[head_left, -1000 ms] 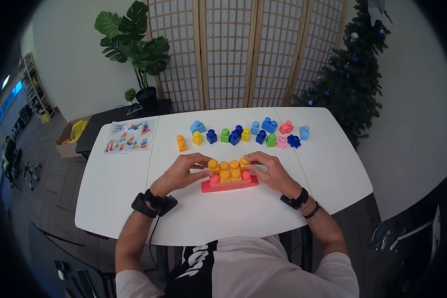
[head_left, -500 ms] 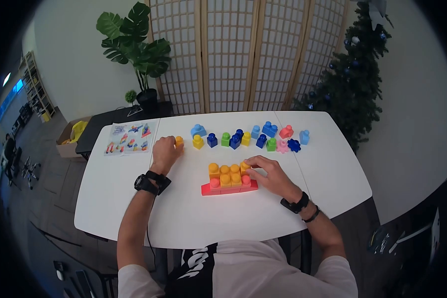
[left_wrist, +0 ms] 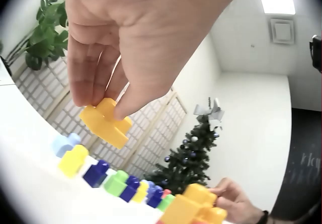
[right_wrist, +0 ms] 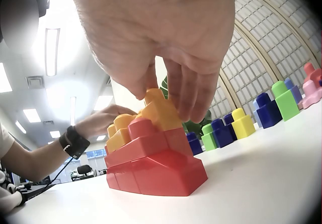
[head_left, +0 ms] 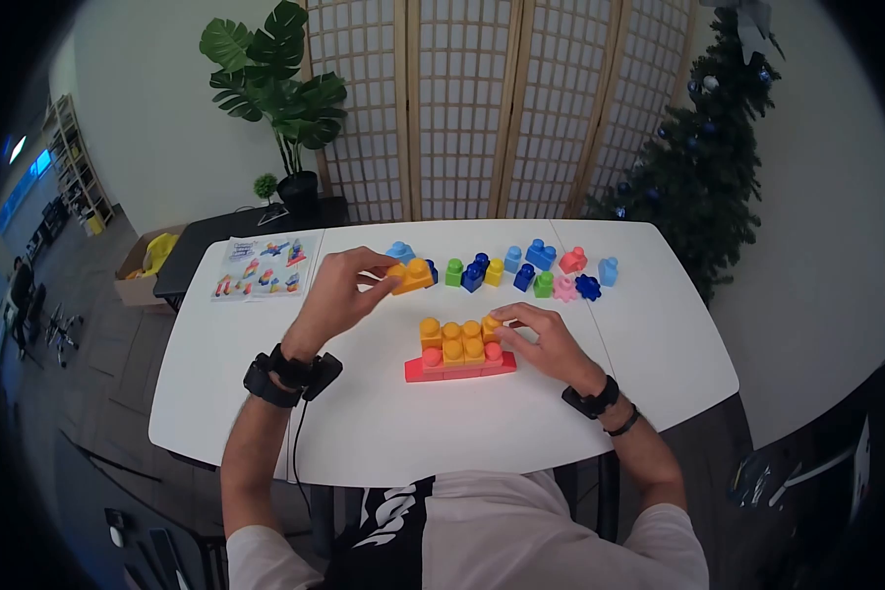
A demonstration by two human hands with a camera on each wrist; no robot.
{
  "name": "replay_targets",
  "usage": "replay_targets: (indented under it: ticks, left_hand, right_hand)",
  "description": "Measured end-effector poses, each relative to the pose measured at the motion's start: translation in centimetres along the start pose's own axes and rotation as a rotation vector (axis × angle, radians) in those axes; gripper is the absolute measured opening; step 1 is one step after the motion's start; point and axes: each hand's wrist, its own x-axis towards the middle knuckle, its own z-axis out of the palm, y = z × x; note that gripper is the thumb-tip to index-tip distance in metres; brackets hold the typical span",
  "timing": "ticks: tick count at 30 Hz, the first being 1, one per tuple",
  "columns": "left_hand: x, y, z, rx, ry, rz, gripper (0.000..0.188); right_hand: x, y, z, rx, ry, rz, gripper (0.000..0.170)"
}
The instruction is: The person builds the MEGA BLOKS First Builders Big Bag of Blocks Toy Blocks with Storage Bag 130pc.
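My left hand (head_left: pixel 342 295) pinches an orange two-stud building block (left_wrist: pixel 104 123) between thumb and fingers, up above the table to the left of a built stack. That stack has a long red base (head_left: pixel 459 373) with tapered ends, red studded blocks above it and several orange blocks (head_left: pixel 452 350) on top. With thumb and fingertips, my right hand (head_left: pixel 551 344) holds the orange block (right_wrist: pixel 162 112) at the stack's right end. In the head view the held block covers a yellow block (left_wrist: pixel 73 160), which shows in the left wrist view.
Loose blocks in several colours line the back of the white table (head_left: pixel 364 433), among them a green one (head_left: pixel 453 272), a pink flower-shaped piece (head_left: pixel 564 288) and a dark blue one (head_left: pixel 587 286). A printed picture sheet (head_left: pixel 263 267) lies at the back left.
My left hand left the stack, took the orange block from the left end of the row, and has lifted it rightward. The right hand stays at the stack's right end.
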Motion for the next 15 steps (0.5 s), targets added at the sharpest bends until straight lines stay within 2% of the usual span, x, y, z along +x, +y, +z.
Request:
replay_targets:
  ticks: [2,4,7,12,15]
  left_hand:
    - [0.0,2.5,1.0,-0.053,-0.045,0.078,0.026]
    - [-0.2,4.4,2.2,-0.006,-0.098,0.122,0.025]
    - [-0.6,4.5,4.0,0.047,-0.138,0.163,0.026]
    - [-1.1,4.1,5.1,0.107,-0.264,0.153,0.027]
    - [-1.1,3.8,5.2,0.133,-0.263,0.138,0.027]
  right_hand:
    - [0.1,-0.1,-0.2,-0.017,0.018,-0.029,0.024]
    - [0.2,-0.5,-0.5,-0.103,0.113,-0.108,0.025]
    - [0.5,-2.1,-0.7,-0.018,0.181,-0.100,0.026]
    - [1.2,-3.1,-0.4,-0.025,0.146,-0.152,0.024]
    - [1.5,-2.5,-0.1,-0.041,0.083,-0.168,0.021]
